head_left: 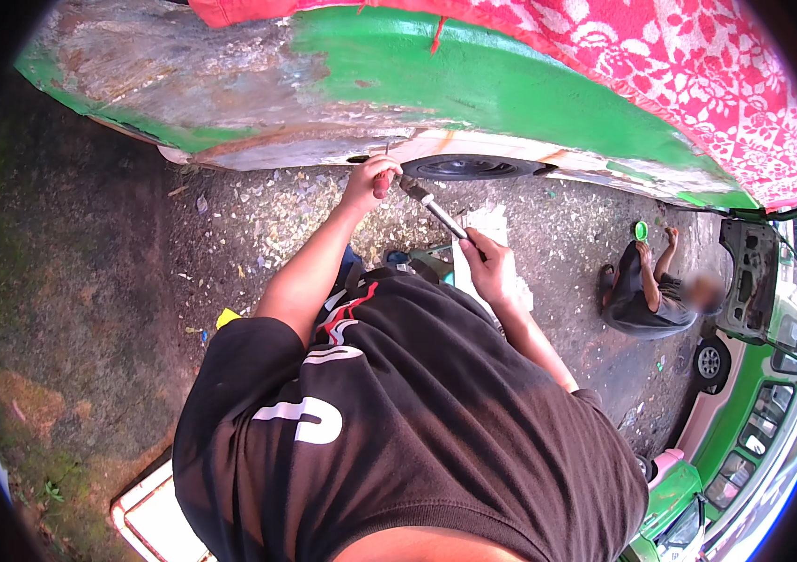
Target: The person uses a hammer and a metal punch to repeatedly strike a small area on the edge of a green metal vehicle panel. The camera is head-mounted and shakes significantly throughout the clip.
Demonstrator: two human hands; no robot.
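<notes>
My left hand [372, 184] is closed around a red-handled tool [381, 184] at the lower edge of the car body [398, 94]. A thin metal shaft rises from that fist toward the panel; its tip is too small to make out. In my right hand [492, 264] is a hammer [442, 216], gripped by its dark handle end. The hammer's dark head lies just right of my left fist, close to the red handle. Green paint covers part of the panel, while its left stretch is bare, grey and rusty. A black tyre [469, 167] shows below the panel.
A red and white floral cloth [661, 75] drapes over the car. Paint flakes litter the ground [258, 211]. At right, another person [651, 300] squats with a green container [641, 230], near a green and white vehicle [745, 412]. A white panel [160, 515] lies at lower left.
</notes>
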